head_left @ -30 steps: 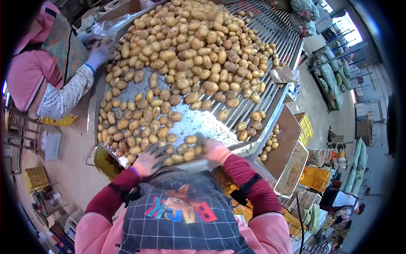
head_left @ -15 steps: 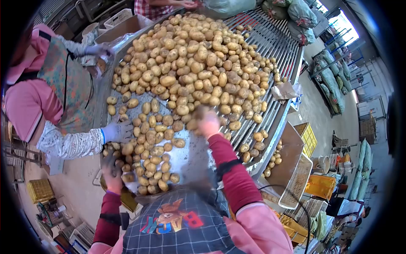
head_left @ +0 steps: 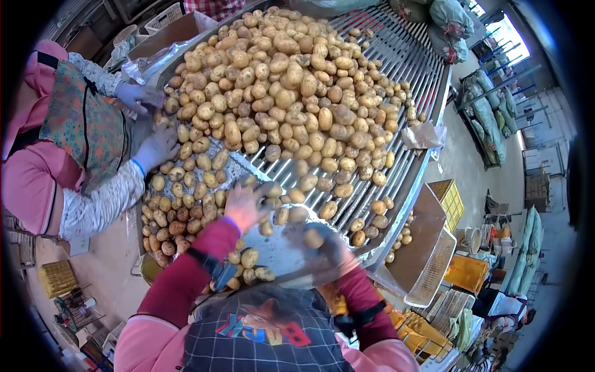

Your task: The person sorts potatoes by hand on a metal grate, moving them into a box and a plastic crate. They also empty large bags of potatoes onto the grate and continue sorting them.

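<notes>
A large heap of potatoes lies on the slatted metal table. Smaller potatoes cover the near left of a flat metal plate. Over that plate, my left hand is at the edge of the potatoes, blurred, its fingers among a few dark ones; its grip is unclear. My right hand, smeared by motion, is above the plate's right part with a potato at its fingers.
A co-worker's gloved hands touch potatoes at the left. At the right edge of the table are a torn paper piece, a cardboard chute and a white basket. Yellow crates stand beyond.
My left hand has moved right and up from the left edge to the plate's middle. My right hand has moved down and right, away from the heap. The co-worker's gloved hand has moved up.
</notes>
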`<action>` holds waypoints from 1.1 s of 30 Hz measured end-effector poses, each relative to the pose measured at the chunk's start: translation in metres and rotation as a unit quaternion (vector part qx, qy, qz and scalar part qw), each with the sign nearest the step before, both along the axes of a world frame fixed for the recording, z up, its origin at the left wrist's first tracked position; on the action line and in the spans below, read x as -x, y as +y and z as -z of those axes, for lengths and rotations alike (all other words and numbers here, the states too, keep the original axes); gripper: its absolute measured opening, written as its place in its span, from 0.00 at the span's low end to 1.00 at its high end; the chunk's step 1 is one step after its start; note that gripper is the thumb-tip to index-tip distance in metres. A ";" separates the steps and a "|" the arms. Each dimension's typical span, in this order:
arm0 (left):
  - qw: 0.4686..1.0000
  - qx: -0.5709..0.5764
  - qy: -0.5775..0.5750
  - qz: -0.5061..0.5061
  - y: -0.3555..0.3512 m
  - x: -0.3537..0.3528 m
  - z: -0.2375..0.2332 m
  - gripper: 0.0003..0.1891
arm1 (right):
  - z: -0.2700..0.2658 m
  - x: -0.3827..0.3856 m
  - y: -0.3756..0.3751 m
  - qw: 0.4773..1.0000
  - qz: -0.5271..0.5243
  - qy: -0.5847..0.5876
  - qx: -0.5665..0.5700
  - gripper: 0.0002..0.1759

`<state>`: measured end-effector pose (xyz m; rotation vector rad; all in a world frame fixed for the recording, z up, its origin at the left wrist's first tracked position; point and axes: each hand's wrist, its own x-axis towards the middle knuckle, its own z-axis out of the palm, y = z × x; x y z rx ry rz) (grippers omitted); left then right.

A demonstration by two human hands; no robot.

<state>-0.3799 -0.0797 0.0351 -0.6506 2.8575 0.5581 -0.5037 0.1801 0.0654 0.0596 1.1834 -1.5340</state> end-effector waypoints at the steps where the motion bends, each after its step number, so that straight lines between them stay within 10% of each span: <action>1: 0.998 0.046 0.027 0.032 0.019 -0.025 0.007 0.35 | 0.003 0.036 0.003 0.960 -0.121 0.249 -0.029 0.22; 2: 0.998 0.043 0.017 0.050 0.033 -0.048 0.004 0.35 | 0.006 0.068 -0.011 0.745 -0.189 0.639 -0.005 0.11; 5: 0.994 -0.022 0.105 0.021 0.070 -0.119 -0.010 0.31 | -0.007 0.133 -0.090 0.849 -0.053 0.517 -0.095 0.17; 8: 0.996 0.003 0.091 -0.013 0.077 -0.186 -0.003 0.30 | -0.023 0.137 -0.185 0.695 -0.126 0.667 -0.236 0.21; 14: 0.982 0.013 0.027 -0.188 0.087 -0.306 0.020 0.34 | 0.054 -0.033 -0.229 0.539 -0.302 0.775 -0.135 0.19; 18: 0.959 0.048 0.060 -0.272 0.097 -0.335 0.016 0.30 | 0.047 -0.056 -0.152 0.694 -0.347 0.630 -0.042 0.21; 23: 0.881 0.073 0.224 -0.410 0.067 -0.325 0.011 0.23 | -0.016 0.009 -0.033 0.570 -0.386 0.720 -0.091 0.45; 28: 0.892 0.016 0.298 -0.340 -0.063 -0.271 0.025 0.22 | 0.024 -0.013 0.021 0.589 -0.487 0.623 -0.166 0.57; 30: 0.928 -0.032 0.070 -0.365 -0.118 -0.234 0.019 0.27 | 0.010 -0.061 -0.018 0.579 -0.593 0.525 -0.192 0.58; 33: 0.901 -0.026 0.026 -0.432 -0.159 -0.180 0.025 0.34 | 0.015 -0.124 -0.062 0.623 -0.567 0.535 -0.069 0.54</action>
